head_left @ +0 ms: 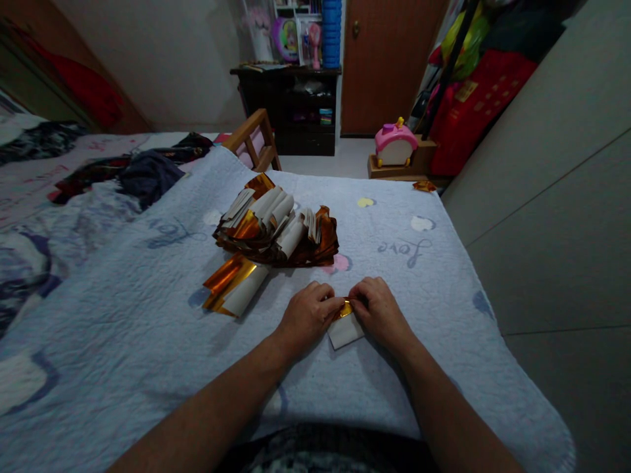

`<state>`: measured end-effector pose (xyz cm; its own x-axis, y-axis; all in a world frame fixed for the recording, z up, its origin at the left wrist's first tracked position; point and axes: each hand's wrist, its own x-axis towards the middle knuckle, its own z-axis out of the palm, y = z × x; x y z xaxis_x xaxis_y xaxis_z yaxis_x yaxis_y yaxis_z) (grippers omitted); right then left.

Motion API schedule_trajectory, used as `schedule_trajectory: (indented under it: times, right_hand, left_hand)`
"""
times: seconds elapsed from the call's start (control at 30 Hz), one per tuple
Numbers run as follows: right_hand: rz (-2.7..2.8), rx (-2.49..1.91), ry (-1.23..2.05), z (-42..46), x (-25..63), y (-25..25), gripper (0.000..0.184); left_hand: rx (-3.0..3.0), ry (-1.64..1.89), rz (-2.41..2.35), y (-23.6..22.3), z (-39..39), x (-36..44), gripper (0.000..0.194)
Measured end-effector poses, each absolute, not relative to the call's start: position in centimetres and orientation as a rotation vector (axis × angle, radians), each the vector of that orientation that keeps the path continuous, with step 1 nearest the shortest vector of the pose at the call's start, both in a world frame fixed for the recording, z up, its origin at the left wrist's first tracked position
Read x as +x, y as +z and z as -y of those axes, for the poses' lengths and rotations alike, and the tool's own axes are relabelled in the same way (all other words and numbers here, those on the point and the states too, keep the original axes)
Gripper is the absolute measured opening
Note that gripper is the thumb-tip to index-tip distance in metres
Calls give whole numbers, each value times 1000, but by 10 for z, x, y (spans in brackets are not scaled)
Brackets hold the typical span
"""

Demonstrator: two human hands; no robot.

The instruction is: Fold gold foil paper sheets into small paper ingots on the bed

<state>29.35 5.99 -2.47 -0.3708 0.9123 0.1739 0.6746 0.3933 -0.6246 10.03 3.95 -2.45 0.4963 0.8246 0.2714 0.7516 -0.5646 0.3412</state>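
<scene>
Close in front of me, a small sheet of gold foil paper (346,334) lies on the bed, its pale backing up and a shiny gold strip showing at the far end. My left hand (311,310) pinches that far end from the left, thumb and fingers pressed together. From the other side my right hand (378,307) pinches the same strip, its thumb on the paper. Beyond my left hand sits a loose pile of gold foil paper (276,223), many sheets curled or folded with pale backs. One rolled sheet (236,286) sticks out toward me.
The bed has a light blue quilt (414,381). A small folded gold piece (424,186) lies at its far right corner. Clothes (150,177) are heaped at the left. A pink toy case (396,142) and dark cabinet (308,138) stand beyond; a pale wardrobe (557,217) borders the right.
</scene>
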Motion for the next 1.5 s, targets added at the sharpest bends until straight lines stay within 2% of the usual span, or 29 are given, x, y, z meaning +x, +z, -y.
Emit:
schedule_trajectory:
  times: [0.43, 0.73, 1.1, 1.5]
  right_hand:
    - [2272, -1205, 663, -58, 303, -23, 24]
    - [2313, -1186, 706, -58, 306, -20, 23]
    - [2297, -1235, 555, -57, 299, -26, 13]
    - [2291, -1179, 678, -52, 304, -14, 19]
  left_hand:
    - [2520, 606, -1391, -23, -37, 101, 19]
    - [2489, 633, -1367, -27, -39, 99, 19]
    - [2502, 662, -1350, -27, -39, 101, 20]
    - [2514, 637, -1364, -24, -37, 102, 17]
